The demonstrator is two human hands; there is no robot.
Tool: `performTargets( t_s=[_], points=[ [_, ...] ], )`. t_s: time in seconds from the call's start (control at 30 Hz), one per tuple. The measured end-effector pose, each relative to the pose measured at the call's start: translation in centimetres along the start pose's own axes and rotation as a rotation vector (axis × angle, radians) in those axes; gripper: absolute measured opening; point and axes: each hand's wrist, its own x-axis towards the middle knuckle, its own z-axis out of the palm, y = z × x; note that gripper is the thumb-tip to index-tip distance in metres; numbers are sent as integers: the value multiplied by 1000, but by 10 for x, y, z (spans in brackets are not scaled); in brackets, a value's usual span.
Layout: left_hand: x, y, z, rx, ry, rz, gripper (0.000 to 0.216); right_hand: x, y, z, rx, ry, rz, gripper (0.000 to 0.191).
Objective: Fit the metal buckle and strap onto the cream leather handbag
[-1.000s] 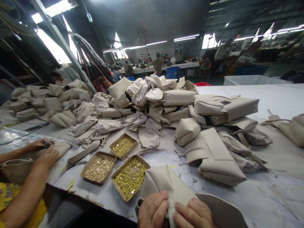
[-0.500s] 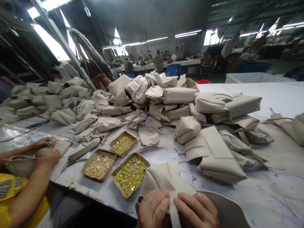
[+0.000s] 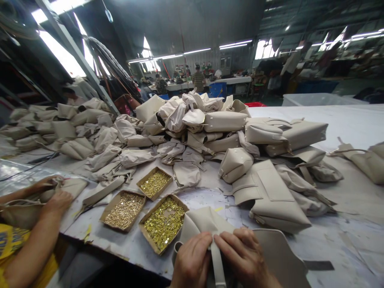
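Note:
A beige leather bag (image 3: 198, 222) lies at the table's near edge in front of me. A narrow strap (image 3: 217, 264) runs down its middle, between my hands. My left hand (image 3: 193, 258) is closed with its fingertips pinching the strap's upper end against the bag. From the other side my right hand (image 3: 241, 254) is closed at the same spot, thumb and forefinger on the strap. The fingertips of both hands almost meet there. Any small part under them is hidden. A wide dark-toned flap (image 3: 279, 256) of the bag spreads out to the right.
Cardboard trays of small metal pieces, a gold one (image 3: 144, 230), a rose-gold one (image 3: 103, 220) and a smaller gold one (image 3: 139, 184), stand left of the bag. Beige bags (image 3: 228, 120) are heaped behind. At far left, a co-worker's hands (image 3: 60, 200) handle another bag.
Both hands have shifted slightly up the strap, and my right wrist has turned so more of the strap shows. A dark strip now sticks out at the right of the flap.

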Motion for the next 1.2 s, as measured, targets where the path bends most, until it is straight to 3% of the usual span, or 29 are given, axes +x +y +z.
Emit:
performTargets(
  t_s=[0.2, 0.57, 0.8, 1.2],
  points=[
    [20, 3, 4, -72, -36, -149, 34, 2, 13, 18, 44, -37, -44, 42],
    [14, -3, 20, -106, -39, -285, 32, -1, 27, 34, 62, -82, -94, 38],
    [23, -5, 22, 52, -27, -167, 44, -11, 35, 36, 31, -69, -99, 42],
    [11, -14, 36, 85, -38, -136, 41, -11, 32, 45, 82, -20, -62, 45]
  ],
)
